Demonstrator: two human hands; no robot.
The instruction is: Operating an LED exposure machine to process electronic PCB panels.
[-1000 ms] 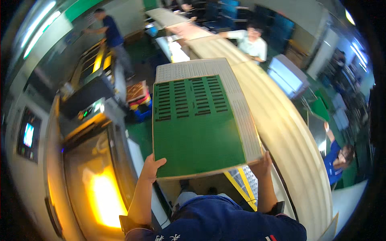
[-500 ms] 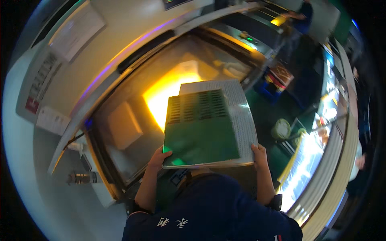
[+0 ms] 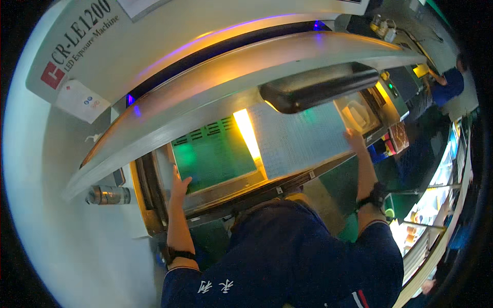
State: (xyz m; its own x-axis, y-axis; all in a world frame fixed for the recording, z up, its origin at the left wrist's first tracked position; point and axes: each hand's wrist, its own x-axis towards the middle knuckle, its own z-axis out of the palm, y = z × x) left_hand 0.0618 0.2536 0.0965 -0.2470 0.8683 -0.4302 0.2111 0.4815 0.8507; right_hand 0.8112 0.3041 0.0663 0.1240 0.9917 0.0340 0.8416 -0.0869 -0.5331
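Where yellow light glares, green slotted panel (image 3: 215, 154) under left hand (image 3: 179, 186).

Both arms extended forward, spread wide apart. Left hand (image 3: 179, 183) near, palm down, fingers flat and together, pointing far. Right hand (image 3: 354, 138) farther and well to the right, open, fingers spread, palm down. Dark band on each wrist. Forearms bare, dark short sleeves at the upper arms.
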